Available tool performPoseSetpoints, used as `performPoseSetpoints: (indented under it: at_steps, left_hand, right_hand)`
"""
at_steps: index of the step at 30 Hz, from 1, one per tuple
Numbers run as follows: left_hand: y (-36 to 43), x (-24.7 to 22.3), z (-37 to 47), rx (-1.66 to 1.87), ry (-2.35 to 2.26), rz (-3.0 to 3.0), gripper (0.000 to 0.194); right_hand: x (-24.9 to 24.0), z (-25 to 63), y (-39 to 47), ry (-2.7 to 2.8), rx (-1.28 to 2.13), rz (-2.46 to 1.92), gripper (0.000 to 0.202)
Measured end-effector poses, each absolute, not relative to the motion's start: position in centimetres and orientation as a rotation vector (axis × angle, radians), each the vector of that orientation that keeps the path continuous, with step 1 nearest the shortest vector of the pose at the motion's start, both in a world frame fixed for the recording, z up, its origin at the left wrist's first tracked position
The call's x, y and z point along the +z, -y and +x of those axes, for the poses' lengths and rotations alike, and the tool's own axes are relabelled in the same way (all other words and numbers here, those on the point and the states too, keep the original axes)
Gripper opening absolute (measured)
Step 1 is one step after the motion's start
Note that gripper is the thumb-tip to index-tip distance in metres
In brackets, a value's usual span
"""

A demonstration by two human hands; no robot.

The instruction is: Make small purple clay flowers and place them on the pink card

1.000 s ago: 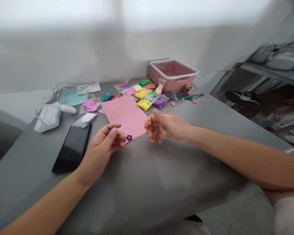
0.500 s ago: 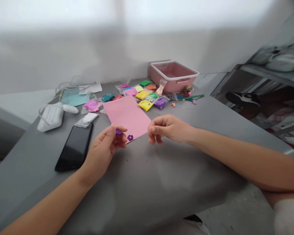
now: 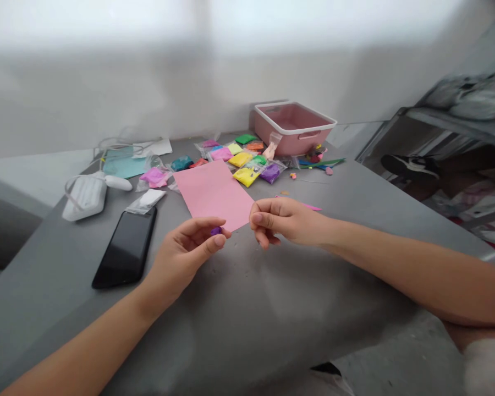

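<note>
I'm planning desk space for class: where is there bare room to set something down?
Bare table shows between the left hand, right hand and near edge, and beyond the right forearm toward the table's right edge. It is crowded behind the pink sheet, where colourful packets spread toward the pink basket.

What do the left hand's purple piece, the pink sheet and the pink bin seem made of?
Purple piece: possibly modelling clay, small and rounded. Pink sheet: likely paper or card, matte, flat, straight edges. Pink bin: apparently plastic, smooth, with a neat handle slot.
</note>
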State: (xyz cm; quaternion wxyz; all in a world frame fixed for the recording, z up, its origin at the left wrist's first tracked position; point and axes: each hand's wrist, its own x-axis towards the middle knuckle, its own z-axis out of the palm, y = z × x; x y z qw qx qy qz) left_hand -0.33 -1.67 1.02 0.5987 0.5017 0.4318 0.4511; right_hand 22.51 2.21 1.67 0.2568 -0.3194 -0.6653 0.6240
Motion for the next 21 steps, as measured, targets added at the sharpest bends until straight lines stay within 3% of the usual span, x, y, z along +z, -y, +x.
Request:
performPoseSetpoints:
  at_steps: [14, 21]
  left_hand:
    - [1.61, 0.48, -0.41, 1.061, -0.978, 1.221, 0.021]
    - [1.64, 0.43, -0.45, 1.036, -1.008, 1.228, 0.022]
  right_hand:
    - [2.04, 22.03, -1.59, 1.545, 1.850, -0.729, 0.042]
    - [1.86, 21.96, -1.68, 1.573, 1.782, -0.755, 0.057]
